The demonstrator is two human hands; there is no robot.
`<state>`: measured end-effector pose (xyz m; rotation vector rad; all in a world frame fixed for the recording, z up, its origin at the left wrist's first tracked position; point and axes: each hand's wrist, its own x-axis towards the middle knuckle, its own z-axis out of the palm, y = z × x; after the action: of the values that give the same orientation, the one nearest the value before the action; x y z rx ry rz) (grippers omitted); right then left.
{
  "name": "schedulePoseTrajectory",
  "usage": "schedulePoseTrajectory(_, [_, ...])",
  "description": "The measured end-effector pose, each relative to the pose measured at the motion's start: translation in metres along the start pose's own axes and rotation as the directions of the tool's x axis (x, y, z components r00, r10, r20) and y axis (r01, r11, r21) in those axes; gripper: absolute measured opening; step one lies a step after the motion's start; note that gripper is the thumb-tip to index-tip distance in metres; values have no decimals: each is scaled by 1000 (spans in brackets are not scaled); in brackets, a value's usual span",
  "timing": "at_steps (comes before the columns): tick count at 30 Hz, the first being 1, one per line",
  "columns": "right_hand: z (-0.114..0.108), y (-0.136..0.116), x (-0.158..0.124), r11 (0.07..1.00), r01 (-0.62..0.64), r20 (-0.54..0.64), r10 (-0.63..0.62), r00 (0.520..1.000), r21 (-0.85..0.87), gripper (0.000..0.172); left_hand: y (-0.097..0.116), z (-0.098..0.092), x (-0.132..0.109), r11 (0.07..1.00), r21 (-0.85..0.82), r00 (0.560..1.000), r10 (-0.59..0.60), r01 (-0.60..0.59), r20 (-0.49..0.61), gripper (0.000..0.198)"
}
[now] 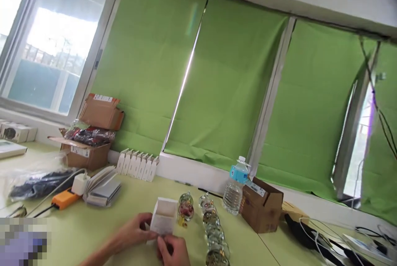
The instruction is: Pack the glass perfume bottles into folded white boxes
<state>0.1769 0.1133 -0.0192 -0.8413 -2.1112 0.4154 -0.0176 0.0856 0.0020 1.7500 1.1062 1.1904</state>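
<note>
The left hand and right hand both pinched an open white box. Glass baubles lay on the worktop just beside it.

Labels on the cardboard boxes and the water bottle are too blurred to read

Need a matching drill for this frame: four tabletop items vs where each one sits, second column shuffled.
Things:
1 open white box
2 water bottle
3 orange device
4 row of white cartons

Places:
A beside the brown cardboard box
B lined up below the green blind
C held by the left hand and right hand
D next to the white plug

Pairs: 1-C, 2-A, 3-D, 4-B
</note>
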Motion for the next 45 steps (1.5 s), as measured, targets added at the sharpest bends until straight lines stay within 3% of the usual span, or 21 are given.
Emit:
schedulePoseTrajectory(3, [6,0,-5,999,-30,24,30,999,11,69,7,-2,-1,1000,-12,1000,0,0,3,43])
schedulePoseTrajectory(13, [-5,0,-4,996,10,137,2,991,-84,57,1,-5,-3,997,-75,1000,-21,21,2,35])
schedulePoseTrajectory(26, [-9,-7,-3,1000,-7,43,8,999,-20,43,3,-5,5,982,121,983,-156,143,102,51])
schedulePoseTrajectory(45, [-9,-7,-7,990,107,102,-97,990,-96,46,1,-4,5,976,121,981,-189,183,37,49])
